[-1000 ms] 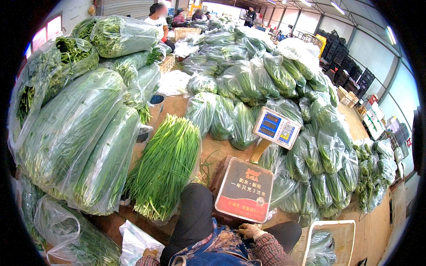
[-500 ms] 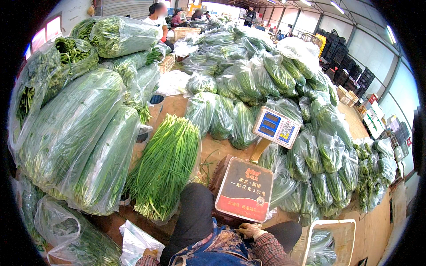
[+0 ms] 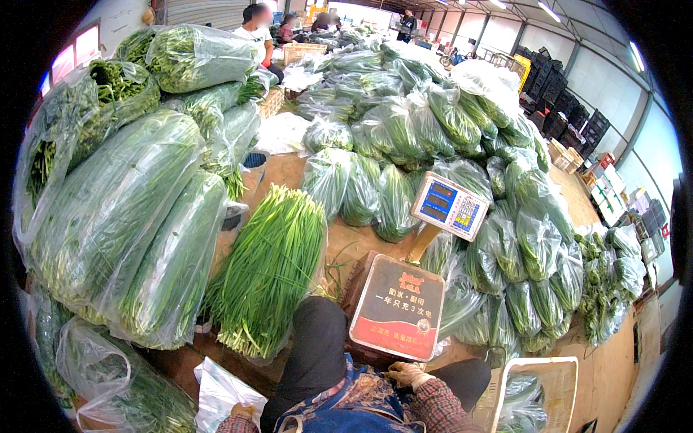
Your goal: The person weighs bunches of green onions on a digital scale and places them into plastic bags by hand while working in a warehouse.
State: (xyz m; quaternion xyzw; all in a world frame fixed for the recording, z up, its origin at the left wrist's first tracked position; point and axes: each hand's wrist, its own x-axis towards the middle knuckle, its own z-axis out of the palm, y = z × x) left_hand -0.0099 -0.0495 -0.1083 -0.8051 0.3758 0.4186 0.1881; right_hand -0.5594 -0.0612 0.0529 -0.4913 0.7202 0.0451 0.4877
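Note:
My left hand [image 3: 244, 411], in a light glove at the lower edge, is closed on a crumpled white plastic bag [image 3: 222, 388]. My gloved right hand [image 3: 409, 375] rests on my lap by the near edge of a platform scale [image 3: 398, 307], holding nothing that I can see. Its fingers lie loosely, partly bent. The scale has a dark and red top with nothing on it, and a tilted display [image 3: 450, 206] on a post behind. Left of the scale, a large bunch of long green garlic chives [image 3: 271, 270] lies in an opened clear bag.
Big clear bags of greens [image 3: 115, 224] are heaped at the left. More bagged greens [image 3: 404, 133] cover the floor ahead and to the right. A pale plastic crate [image 3: 575, 393] with bagged greens stands by my right knee. Several people [image 3: 256, 36] are at the back; black crates [image 3: 546, 83] stand far right.

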